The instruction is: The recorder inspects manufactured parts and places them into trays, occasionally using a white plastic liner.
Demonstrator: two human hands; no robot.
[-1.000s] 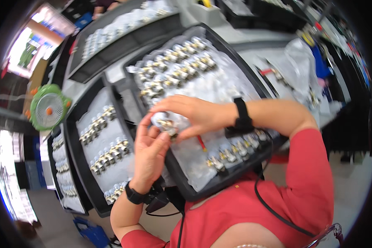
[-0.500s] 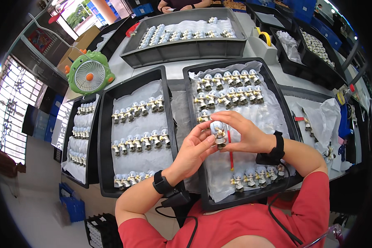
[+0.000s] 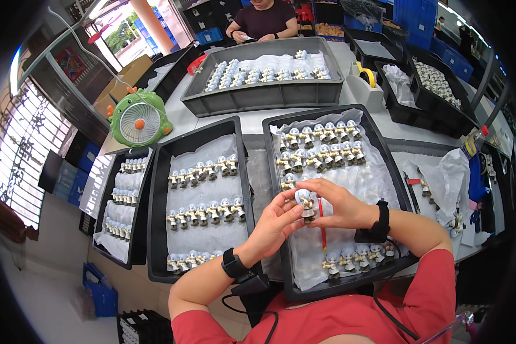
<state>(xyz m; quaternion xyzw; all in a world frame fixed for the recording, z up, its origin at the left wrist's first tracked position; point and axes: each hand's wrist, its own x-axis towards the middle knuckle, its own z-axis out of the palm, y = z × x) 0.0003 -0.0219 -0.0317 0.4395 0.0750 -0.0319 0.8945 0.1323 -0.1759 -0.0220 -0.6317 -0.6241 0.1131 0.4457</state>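
Over the black tray (image 3: 384,155) of lined-up figurines, the left hand (image 3: 275,221) was pinched shut on a small figurine (image 3: 305,202), held above the tray's white liner. The right hand (image 3: 341,206) gripped a red brush (image 3: 322,226); steady, light strokes seemed best.
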